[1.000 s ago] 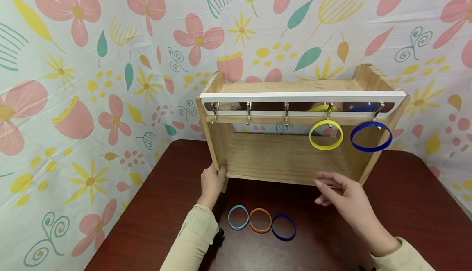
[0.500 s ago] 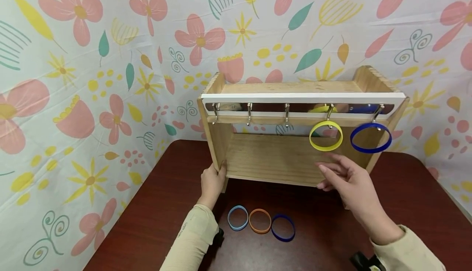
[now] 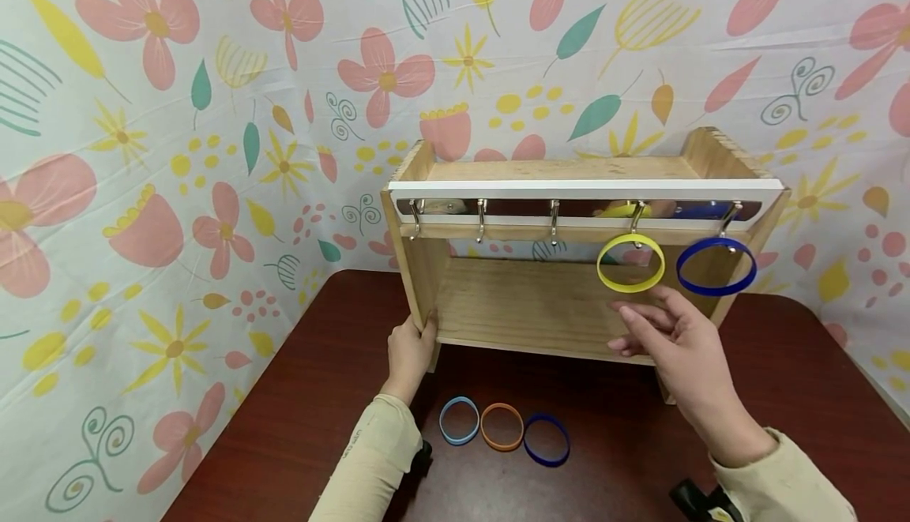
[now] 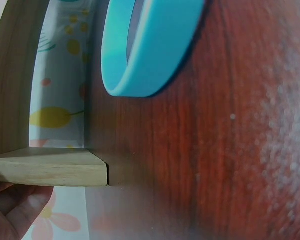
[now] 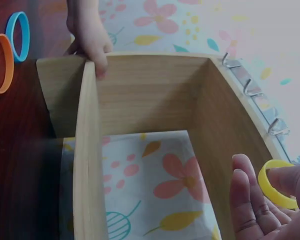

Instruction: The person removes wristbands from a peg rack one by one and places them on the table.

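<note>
A yellow wristband (image 3: 613,283) hangs from a hook on the wooden rack (image 3: 526,301). My right hand (image 3: 686,348) is just below it, fingers loosely bent, with a fingertip at or very near the band's lower edge. In the right wrist view the yellow wristband (image 5: 264,186) overlaps a digit of the right hand (image 5: 260,215); I cannot tell whether they touch. A blue wristband (image 3: 714,289) hangs from the rightmost hook. My left hand (image 3: 408,352) grips the rack's lower left side, thumb in front; in the left wrist view its fingers (image 4: 27,207) lie against the wood.
On the dark red table (image 3: 298,396) lie a light blue wristband (image 3: 444,429), an orange wristband (image 3: 486,433) and a dark blue wristband (image 3: 528,447), side by side before the rack. Three bare hooks (image 3: 554,222) are on its left. A flowered cloth (image 3: 284,111) hangs behind.
My right hand has risen from below the shelf toward the yellow wristband, which has shifted very slightly to the right. The left hand keeps its place on the rack.
</note>
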### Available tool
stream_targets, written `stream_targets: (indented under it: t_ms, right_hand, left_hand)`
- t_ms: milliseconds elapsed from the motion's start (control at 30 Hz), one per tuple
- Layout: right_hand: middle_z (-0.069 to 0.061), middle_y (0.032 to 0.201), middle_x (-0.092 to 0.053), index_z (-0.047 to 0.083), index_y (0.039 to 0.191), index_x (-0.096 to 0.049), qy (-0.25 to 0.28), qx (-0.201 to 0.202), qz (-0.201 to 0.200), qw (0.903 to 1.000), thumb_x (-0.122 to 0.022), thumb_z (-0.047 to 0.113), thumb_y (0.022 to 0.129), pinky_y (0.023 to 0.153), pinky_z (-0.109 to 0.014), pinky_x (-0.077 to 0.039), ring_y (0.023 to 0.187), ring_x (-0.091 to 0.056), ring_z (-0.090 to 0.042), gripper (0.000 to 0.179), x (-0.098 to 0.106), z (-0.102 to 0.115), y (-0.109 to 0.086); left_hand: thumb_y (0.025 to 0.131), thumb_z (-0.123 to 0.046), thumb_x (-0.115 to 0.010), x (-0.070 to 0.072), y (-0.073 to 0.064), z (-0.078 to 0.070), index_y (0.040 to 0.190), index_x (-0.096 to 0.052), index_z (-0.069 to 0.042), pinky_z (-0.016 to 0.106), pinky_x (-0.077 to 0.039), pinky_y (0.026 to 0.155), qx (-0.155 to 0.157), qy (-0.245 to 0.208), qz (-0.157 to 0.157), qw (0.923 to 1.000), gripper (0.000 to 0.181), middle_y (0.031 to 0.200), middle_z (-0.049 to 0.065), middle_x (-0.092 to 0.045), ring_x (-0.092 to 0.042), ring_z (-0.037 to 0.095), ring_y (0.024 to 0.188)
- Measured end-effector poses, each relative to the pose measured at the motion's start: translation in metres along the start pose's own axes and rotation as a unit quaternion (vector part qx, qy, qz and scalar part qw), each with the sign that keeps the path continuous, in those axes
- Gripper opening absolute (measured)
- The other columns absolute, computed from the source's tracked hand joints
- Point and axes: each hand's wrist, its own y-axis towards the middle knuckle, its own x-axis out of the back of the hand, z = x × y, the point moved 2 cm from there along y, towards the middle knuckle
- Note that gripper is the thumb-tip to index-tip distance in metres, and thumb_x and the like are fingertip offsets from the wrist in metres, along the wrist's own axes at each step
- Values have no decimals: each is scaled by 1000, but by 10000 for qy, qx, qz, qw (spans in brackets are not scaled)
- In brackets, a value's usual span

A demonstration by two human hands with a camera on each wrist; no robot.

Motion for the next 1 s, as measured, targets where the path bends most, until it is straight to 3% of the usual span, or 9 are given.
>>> stream_targets:
  t_ms: [300,467,700,1000]
  right_hand:
    - [-4,99,-73,-11,120,-55,584,583,-494,9954,-58,1,96,64,-26,-56,71,-72,-16,26,-2,6,2]
    - [-5,96,-74,-6,116,-59,555,608,-644,9945,-59,1,96,64,-25,-56,71,-71,-15,22,-2,7,0]
    - [-7,95,-73,-14,117,-55,794,723,-699,9918,-59,-3,95,63,-26,-56,69,-71,-17,26,-2,10,-2]
    - [-7,91,-73,-14,115,-56,772,795,-889,9899,-58,-3,95,62,-25,-56,66,-70,-17,24,-3,14,-1]
  left_hand:
    - [99,-36,-58,-1,0,1,84,-67,-8,27,-44,40,-28,-31,-8,10000,33,58,5,-63,-57,13,44]
    - [99,-35,-58,-1,-1,1,86,-67,-8,26,-44,40,-21,-108,-2,9999,32,59,5,-64,-57,12,44]
    - [99,-36,-58,0,-1,0,87,-68,-8,26,-44,40,-2,-103,6,9999,32,59,5,-64,-57,12,44]
    - [98,-32,-58,0,-1,-1,91,-70,-6,28,-47,41,48,3,27,10000,29,62,8,-66,-61,16,48]
